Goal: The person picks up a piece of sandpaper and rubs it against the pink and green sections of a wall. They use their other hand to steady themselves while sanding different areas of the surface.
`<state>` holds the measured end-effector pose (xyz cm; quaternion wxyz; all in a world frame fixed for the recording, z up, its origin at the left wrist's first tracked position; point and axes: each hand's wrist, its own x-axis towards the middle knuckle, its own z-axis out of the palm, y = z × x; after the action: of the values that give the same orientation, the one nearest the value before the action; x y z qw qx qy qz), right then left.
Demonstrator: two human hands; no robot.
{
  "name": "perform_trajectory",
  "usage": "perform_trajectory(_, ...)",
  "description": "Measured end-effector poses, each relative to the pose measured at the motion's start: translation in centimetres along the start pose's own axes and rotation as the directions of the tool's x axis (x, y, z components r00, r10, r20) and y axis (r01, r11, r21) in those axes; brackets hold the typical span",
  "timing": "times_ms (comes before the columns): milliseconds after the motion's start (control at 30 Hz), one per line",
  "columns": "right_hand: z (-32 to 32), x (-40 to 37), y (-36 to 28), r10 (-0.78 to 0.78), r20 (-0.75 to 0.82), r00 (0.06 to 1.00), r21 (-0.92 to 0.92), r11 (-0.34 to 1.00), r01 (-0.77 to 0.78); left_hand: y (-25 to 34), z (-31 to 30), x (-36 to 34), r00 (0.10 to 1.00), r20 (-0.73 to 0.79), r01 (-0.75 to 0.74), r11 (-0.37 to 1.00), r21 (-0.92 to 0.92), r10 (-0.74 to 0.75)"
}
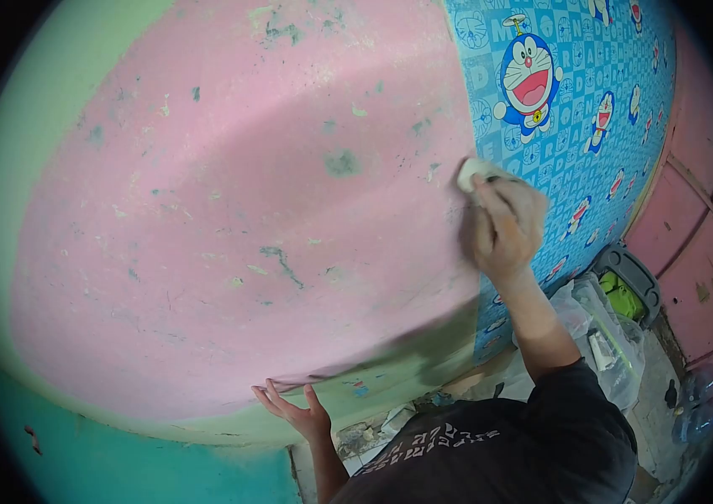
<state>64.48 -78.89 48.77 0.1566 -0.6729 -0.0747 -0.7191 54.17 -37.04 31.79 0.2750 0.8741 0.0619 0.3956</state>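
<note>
My right hand is closed around a small white pad, which meets the pink wall right beside the edge of the blue cartoon wallpaper. Most of the pad is hidden under my fingers, so I cannot tell its exact kind. Lower down, my left hand rests with spread fingers near the bottom border of the pink paint, its fingertips at the wall. Grey-green scuffs and chipped spots mark the pink surface.
A teal wall runs along the lower left. On the right stand a grey plastic bin with something lime green inside, clear plastic bags and plastic bottles. Behind them is a pink panel. Rubble lies at the wall's foot.
</note>
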Motion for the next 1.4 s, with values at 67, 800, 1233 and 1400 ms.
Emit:
perform_trajectory(67, 0.3, 0.8, 0.4, -0.092, -0.001, 0.996, 0.082, 0.992, 0.092, -0.2, 0.1, 0.1, 1.0, -0.006, -0.014, 1.0, -0.001, 0.014)
perform_trajectory(800, 1.7, -1.7, -5.3, -0.194, 0.087, 0.977, 0.258, 0.952, 0.166, -3.8, -1.7, 0.3, 0.997, -0.076, 0.008, 1.0, -0.019, -0.009)
perform_trajectory(1233, 5.1, 0.9, -13.6, 0.26, -0.112, 0.959, 0.076, 0.965, -0.252, -13.8, -8.7, 7.7, 0.969, -0.247, 0.02, 0.996, 0.091, 0.003)
perform_trajectory(1400, 6.6, 1.6, -19.8, -0.216, 0.027, 0.976, 0.174, 0.962, 0.209, -18.8, -10.4, 9.7, 0.955, -0.295, 0.051, 0.995, 0.085, -0.024)
